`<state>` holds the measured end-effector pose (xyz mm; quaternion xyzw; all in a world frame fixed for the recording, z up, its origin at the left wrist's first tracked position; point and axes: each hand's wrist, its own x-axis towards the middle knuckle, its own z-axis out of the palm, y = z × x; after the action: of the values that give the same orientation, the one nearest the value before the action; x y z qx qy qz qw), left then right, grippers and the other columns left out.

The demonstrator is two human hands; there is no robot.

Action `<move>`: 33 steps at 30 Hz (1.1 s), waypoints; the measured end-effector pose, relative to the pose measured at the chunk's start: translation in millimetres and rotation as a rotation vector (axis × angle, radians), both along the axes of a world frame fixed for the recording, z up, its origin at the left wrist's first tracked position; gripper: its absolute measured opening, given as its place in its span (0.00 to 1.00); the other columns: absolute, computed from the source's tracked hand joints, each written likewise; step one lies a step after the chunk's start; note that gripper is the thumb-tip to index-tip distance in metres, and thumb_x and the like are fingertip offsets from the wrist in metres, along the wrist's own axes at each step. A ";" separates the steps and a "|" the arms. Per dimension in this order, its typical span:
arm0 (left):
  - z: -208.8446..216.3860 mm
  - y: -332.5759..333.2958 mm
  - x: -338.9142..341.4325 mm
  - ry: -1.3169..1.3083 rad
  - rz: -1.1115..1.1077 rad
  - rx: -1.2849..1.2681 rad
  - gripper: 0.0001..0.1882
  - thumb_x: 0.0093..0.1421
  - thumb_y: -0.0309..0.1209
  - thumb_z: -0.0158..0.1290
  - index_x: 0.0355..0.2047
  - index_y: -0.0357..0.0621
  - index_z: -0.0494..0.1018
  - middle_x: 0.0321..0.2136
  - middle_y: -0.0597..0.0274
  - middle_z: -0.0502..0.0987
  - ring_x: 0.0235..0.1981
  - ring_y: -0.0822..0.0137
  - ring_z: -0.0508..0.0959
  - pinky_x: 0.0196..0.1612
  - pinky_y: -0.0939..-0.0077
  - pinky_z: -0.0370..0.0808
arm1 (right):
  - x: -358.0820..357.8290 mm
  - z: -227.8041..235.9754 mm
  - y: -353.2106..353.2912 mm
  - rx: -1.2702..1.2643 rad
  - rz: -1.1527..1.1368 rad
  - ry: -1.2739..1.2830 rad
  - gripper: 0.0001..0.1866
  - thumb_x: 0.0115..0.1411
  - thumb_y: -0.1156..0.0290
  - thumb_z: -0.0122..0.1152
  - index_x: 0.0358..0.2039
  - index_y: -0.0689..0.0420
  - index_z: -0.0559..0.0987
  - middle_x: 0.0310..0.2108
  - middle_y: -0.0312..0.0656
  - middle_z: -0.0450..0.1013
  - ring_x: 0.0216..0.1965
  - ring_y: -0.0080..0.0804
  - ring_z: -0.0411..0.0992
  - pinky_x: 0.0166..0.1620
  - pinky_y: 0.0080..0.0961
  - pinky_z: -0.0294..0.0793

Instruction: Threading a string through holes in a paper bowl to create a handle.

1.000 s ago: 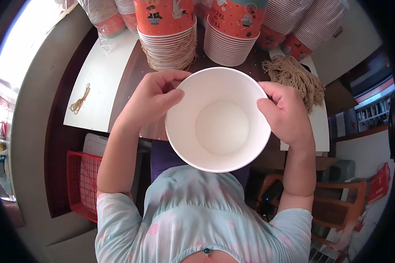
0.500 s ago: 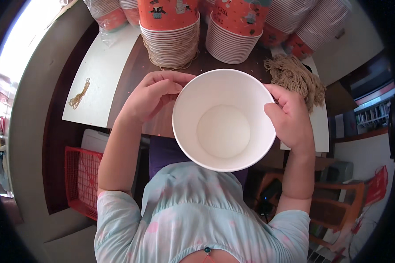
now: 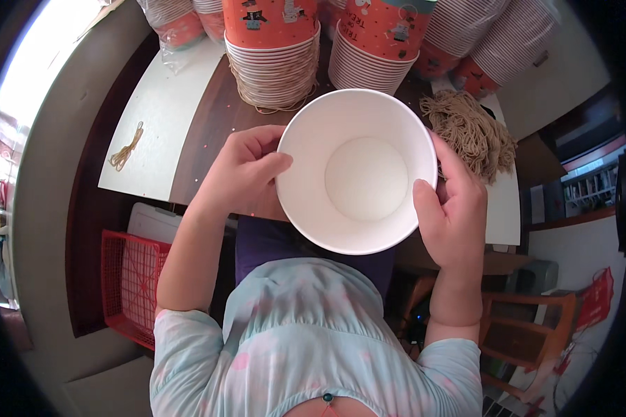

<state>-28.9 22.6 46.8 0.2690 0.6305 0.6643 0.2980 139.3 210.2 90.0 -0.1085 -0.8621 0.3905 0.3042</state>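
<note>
A white-lined paper bucket (image 3: 358,236) is held over the near table edge, its open mouth facing up at me so that its plain inside and round bottom show. My left hand (image 3: 249,167) grips the left rim, thumb at the edge and fingers on the outer side. On the right, my right hand (image 3: 455,201) has its thumb over the rim and its fingers behind the wall. The bucket's outer side is hidden. Beyond it stand a stack of orange printed paper buckets (image 3: 271,24) with cords around its rims and a second stack (image 3: 379,35) to its right.
A heap of tan twine (image 3: 473,132) lies on the table's right part. One small looped cord (image 3: 126,147) is on the white left part. Plastic-wrapped bucket stacks (image 3: 459,28) stand at the back. A red crate (image 3: 132,285) sits below left, and a wooden chair (image 3: 528,333) is at lower right.
The bucket has shifted slightly away from me and tilted. My left thumb has come to the rim, and my right hand sits lower on the bucket's right side.
</note>
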 end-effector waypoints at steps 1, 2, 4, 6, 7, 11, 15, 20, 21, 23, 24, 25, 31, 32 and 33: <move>4.3 0.0 -0.4 -0.083 0.004 -0.005 0.21 0.53 0.22 0.49 0.48 0.29 0.70 0.36 0.61 0.77 0.35 0.76 0.76 0.41 0.81 0.72 | 1.4 0.8 -1.1 -0.062 0.008 0.018 0.19 0.53 0.76 0.53 0.47 0.68 0.73 0.34 0.50 0.75 0.27 0.31 0.74 0.30 0.25 0.72; 6.6 0.3 -1.4 -0.167 0.008 -0.010 0.20 0.53 0.22 0.49 0.47 0.29 0.71 0.36 0.61 0.77 0.35 0.76 0.76 0.40 0.81 0.73 | 3.0 2.8 -1.3 -0.062 0.008 0.017 0.19 0.53 0.76 0.53 0.47 0.68 0.73 0.34 0.50 0.75 0.27 0.31 0.74 0.30 0.25 0.72; 1.6 -1.6 -8.3 -0.158 0.001 -0.017 0.19 0.53 0.22 0.49 0.46 0.29 0.72 0.35 0.62 0.77 0.34 0.76 0.76 0.39 0.81 0.73 | 6.0 8.6 -1.5 -0.105 0.052 -0.046 0.19 0.56 0.72 0.57 0.46 0.67 0.74 0.31 0.46 0.74 0.25 0.26 0.72 0.27 0.21 0.70; -0.6 -3.5 -10.8 -0.150 -0.008 -0.022 0.18 0.53 0.23 0.49 0.45 0.29 0.72 0.34 0.62 0.77 0.33 0.76 0.76 0.38 0.81 0.73 | 7.1 11.4 -0.6 -0.095 0.050 -0.055 0.18 0.56 0.71 0.58 0.46 0.67 0.74 0.31 0.45 0.74 0.23 0.25 0.71 0.26 0.20 0.69; -0.7 -3.8 -10.7 -0.134 -0.013 -0.047 0.17 0.53 0.23 0.49 0.44 0.29 0.73 0.32 0.63 0.78 0.32 0.77 0.76 0.37 0.82 0.73 | 7.6 12.6 0.3 -0.088 0.047 -0.064 0.18 0.56 0.70 0.59 0.45 0.67 0.75 0.30 0.44 0.74 0.22 0.24 0.70 0.25 0.19 0.68; 13.0 0.6 2.5 -0.076 0.017 -0.118 0.15 0.53 0.25 0.49 0.40 0.29 0.74 0.28 0.65 0.77 0.28 0.79 0.75 0.33 0.83 0.72 | 6.6 7.0 10.9 -0.123 0.048 -0.056 0.16 0.56 0.72 0.57 0.43 0.68 0.76 0.28 0.42 0.75 0.22 0.21 0.70 0.26 0.18 0.68; 17.9 -2.3 -0.5 0.092 -0.122 -0.338 0.14 0.53 0.26 0.49 0.38 0.28 0.75 0.25 0.64 0.77 0.26 0.78 0.74 0.33 0.81 0.72 | 3.7 2.5 26.5 -0.323 0.138 -0.188 0.13 0.54 0.76 0.52 0.38 0.68 0.78 0.24 0.39 0.76 0.24 0.15 0.69 0.26 0.16 0.68; 27.1 7.5 3.3 0.072 -0.079 -0.223 0.14 0.52 0.26 0.49 0.37 0.27 0.75 0.27 0.60 0.78 0.29 0.76 0.76 0.36 0.78 0.74 | 2.1 7.1 37.7 -0.413 0.193 -0.241 0.12 0.53 0.77 0.50 0.35 0.68 0.79 0.24 0.39 0.76 0.23 0.14 0.68 0.26 0.16 0.68; 28.2 7.7 2.6 0.071 -0.080 -0.225 0.14 0.52 0.26 0.49 0.37 0.27 0.75 0.27 0.60 0.78 0.29 0.76 0.76 0.36 0.78 0.74 | 3.4 11.1 36.6 -0.355 0.140 -0.252 0.12 0.53 0.77 0.50 0.35 0.68 0.79 0.23 0.39 0.76 0.22 0.14 0.69 0.26 0.16 0.68; 31.7 8.0 1.4 -0.078 -0.070 -0.199 0.18 0.51 0.23 0.49 0.43 0.28 0.73 0.33 0.59 0.78 0.35 0.74 0.77 0.41 0.77 0.74 | 5.7 12.4 32.7 -0.302 0.086 -0.263 0.12 0.53 0.78 0.50 0.36 0.68 0.78 0.23 0.40 0.76 0.22 0.15 0.69 0.26 0.16 0.69; 28.4 6.5 1.6 -0.077 -0.067 -0.202 0.18 0.51 0.23 0.49 0.43 0.28 0.73 0.33 0.59 0.78 0.35 0.74 0.77 0.41 0.77 0.74 | 6.2 12.2 26.7 -0.271 0.048 -0.188 0.13 0.52 0.78 0.51 0.38 0.67 0.77 0.24 0.41 0.76 0.21 0.16 0.70 0.26 0.17 0.69; 20.3 4.5 2.1 -0.120 -0.130 -0.027 0.22 0.51 0.21 0.48 0.48 0.29 0.70 0.37 0.58 0.77 0.39 0.73 0.76 0.44 0.76 0.74 | 7.0 11.5 21.6 -0.240 0.009 -0.113 0.15 0.52 0.78 0.52 0.40 0.67 0.76 0.25 0.42 0.77 0.20 0.18 0.71 0.25 0.18 0.69; 2.3 8.9 14.4 -0.019 -0.162 0.037 0.29 0.50 0.16 0.47 0.56 0.30 0.63 0.46 0.56 0.75 0.48 0.69 0.74 0.53 0.74 0.69 | 8.2 7.6 13.3 -0.091 -0.019 -0.219 0.20 0.49 0.77 0.56 0.45 0.63 0.73 0.27 0.44 0.76 0.21 0.26 0.73 0.27 0.23 0.71; 3.3 10.3 14.3 0.019 -0.138 -0.057 0.28 0.51 0.15 0.45 0.56 0.30 0.63 0.46 0.56 0.75 0.47 0.69 0.75 0.52 0.75 0.71 | 5.6 9.9 13.4 0.019 -0.027 -0.334 0.19 0.49 0.76 0.56 0.44 0.63 0.74 0.27 0.46 0.75 0.23 0.30 0.74 0.28 0.26 0.72; 2.0 10.8 13.0 0.020 -0.136 -0.059 0.28 0.51 0.15 0.45 0.56 0.30 0.63 0.46 0.56 0.75 0.47 0.69 0.75 0.52 0.75 0.71 | 2.3 9.8 14.8 0.017 -0.024 -0.333 0.19 0.49 0.76 0.56 0.44 0.63 0.74 0.27 0.46 0.75 0.23 0.30 0.74 0.28 0.26 0.72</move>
<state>-15.9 33.4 48.8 0.3088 0.6331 0.6209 0.3440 141.5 225.0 99.8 -0.1794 -0.9026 0.3560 0.1628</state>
